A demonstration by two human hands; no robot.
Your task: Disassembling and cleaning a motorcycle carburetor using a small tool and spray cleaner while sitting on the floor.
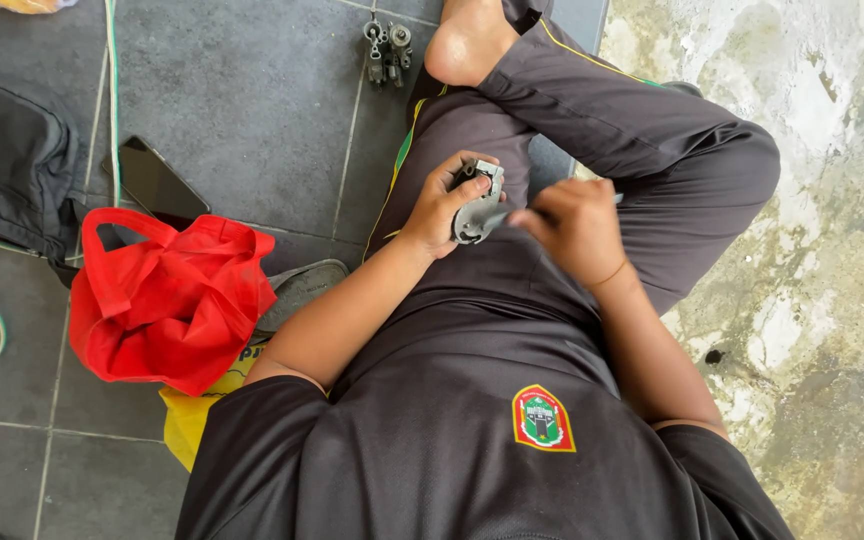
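Both hands are busy over my lap right now. Left hand point(444, 205) is wrapped around a small grey metal part point(479, 205), fingers curled tight on it, holding it up just above my crossed legs. Right hand point(574, 225) is closed up in a loose fist touching the right edge of that part; can't tell if I'm pinching a small tool or just pressing on it, my knuckles hide it.

Way off left of the left hand there's a dark bag point(7, 165), then a phone point(157, 182) lying flat on the tiles, then a red cloth bag point(167, 305) with something yellow point(187, 420) under it. A sandal point(297, 290) sits just beside my left forearm. Up past the hands, near my bare foot point(467, 40), there's another little metal assembly point(388, 50) on the floor.

My guess is I'm mid-way through working something on the part, so the left grip needs to hold steady while the right does the fine bit.
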